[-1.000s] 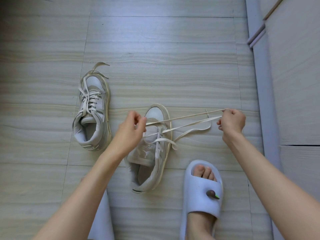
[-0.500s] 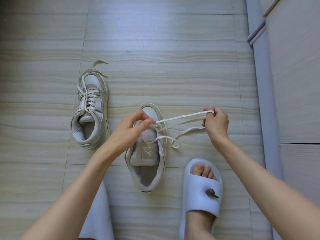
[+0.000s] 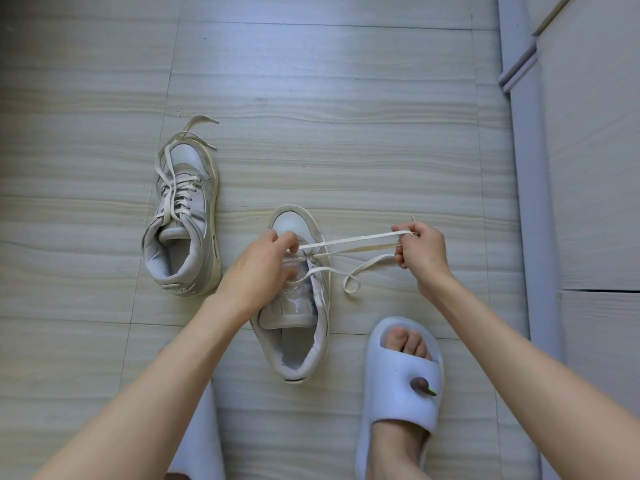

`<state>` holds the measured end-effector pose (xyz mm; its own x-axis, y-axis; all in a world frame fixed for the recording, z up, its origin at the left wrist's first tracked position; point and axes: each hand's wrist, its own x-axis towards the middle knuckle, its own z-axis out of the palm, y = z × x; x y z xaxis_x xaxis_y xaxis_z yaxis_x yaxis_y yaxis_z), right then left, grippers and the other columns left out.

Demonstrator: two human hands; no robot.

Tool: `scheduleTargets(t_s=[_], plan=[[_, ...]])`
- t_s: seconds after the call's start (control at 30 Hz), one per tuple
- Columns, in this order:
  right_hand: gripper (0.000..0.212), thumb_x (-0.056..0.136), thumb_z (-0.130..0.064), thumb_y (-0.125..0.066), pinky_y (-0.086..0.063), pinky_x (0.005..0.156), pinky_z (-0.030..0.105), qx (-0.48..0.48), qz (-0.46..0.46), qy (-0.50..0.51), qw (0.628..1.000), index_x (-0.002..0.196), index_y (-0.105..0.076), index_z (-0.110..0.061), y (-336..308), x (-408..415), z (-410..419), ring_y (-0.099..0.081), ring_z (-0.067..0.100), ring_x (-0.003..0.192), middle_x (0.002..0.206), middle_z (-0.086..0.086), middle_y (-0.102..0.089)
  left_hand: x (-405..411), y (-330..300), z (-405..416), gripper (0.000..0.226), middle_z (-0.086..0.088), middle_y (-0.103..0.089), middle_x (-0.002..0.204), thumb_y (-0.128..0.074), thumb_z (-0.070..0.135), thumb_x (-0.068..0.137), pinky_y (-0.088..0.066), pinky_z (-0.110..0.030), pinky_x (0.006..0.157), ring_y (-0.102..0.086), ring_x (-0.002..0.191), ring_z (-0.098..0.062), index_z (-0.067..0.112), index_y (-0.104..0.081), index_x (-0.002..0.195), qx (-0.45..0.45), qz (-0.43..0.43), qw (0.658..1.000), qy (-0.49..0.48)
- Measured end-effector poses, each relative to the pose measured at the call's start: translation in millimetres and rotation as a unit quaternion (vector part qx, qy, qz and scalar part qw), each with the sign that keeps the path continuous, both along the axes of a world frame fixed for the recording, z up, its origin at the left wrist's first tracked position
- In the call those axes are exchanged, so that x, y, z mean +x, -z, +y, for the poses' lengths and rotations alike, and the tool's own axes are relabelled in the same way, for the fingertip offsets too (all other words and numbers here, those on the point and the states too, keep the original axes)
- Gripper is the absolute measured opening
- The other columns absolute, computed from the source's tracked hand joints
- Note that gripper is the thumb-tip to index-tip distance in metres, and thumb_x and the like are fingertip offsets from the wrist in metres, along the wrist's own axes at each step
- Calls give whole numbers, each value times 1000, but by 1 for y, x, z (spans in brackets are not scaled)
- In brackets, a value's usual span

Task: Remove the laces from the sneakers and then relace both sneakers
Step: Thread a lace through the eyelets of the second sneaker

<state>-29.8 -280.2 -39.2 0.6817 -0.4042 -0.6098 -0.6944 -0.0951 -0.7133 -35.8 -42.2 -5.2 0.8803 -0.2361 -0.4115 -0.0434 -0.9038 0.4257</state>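
Lace (image 3: 349, 241) now runs tight toward 3 o'clock, pinched by the right hand (image 3: 420, 252), as the left hand (image 3: 263, 265) pinches it at the near shoe (image 3: 298, 306), so it looks partly done.

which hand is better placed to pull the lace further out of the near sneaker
Right. The right hand already pinches the lace, stretched out from the near sneaker, with open floor beyond it. The left hand sits at the eyelets, better suited to steadying.
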Motion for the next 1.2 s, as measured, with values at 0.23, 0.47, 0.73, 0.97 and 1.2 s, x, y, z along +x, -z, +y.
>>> scheduleTargets(t_s=[0.23, 0.47, 0.73, 0.97, 1.2], plan=[[34, 88, 5, -33, -35, 37, 16, 45, -1, 28, 999, 85, -60, -15, -2, 5, 3, -43, 8, 42, 60, 2, -47, 2, -1, -12, 20, 1, -57, 95, -50, 33, 94, -28, -27, 56, -62, 82, -26, 26, -65, 105, 132, -129, 979, 90], [37, 89, 5, -34, -37, 38, 17, 70, 4, 14, 997, 80, -61, -18, 1, 3, 1, -44, 4, 36, 58, 2, -46, -8, 2, -6, 10, -5, -55, 61, -74, 14, 77, -31, -23, 36, -53, 40, -27, 13, -65, 73, 101, -206, 963, 142], [34, 92, 0, -38, -38, 40, 16, 58, -8, -37, 998, 80, -62, -21, -1, -2, 5, -47, 9, 47, 61, 2, -50, 0, 10, -16, 14, 5, -46, 90, -45, 21, 93, -33, -32, 82, -37, 94, -19, 19, -54, 82, -61, 34, 990, -122], [26, 97, -7, -40, -38, 40, 13, 48, -31, -55, 997, 83, -60, -16, 2, -4, 17, -47, 5, 44, 60, 2, -48, 3, 2, 1, 30, -6, -59, 82, -34, 14, 93, -36, -21, 59, -50, 71, -13, 7, -60, 81, -309, 195, 854, -371], [27, 101, -16, -32, -33, 56, 21, -19, -33, -121, 992, 94, -58, -19, 16, -6, 18, -41, 6, 59, 68, -9, -47, -4, 1, 7, 25, -19, -70, 80, -30, 2, 89, -52, -19, 61, -70, 68, -23, 6, -47, 70, -549, 249, 599, -527]])
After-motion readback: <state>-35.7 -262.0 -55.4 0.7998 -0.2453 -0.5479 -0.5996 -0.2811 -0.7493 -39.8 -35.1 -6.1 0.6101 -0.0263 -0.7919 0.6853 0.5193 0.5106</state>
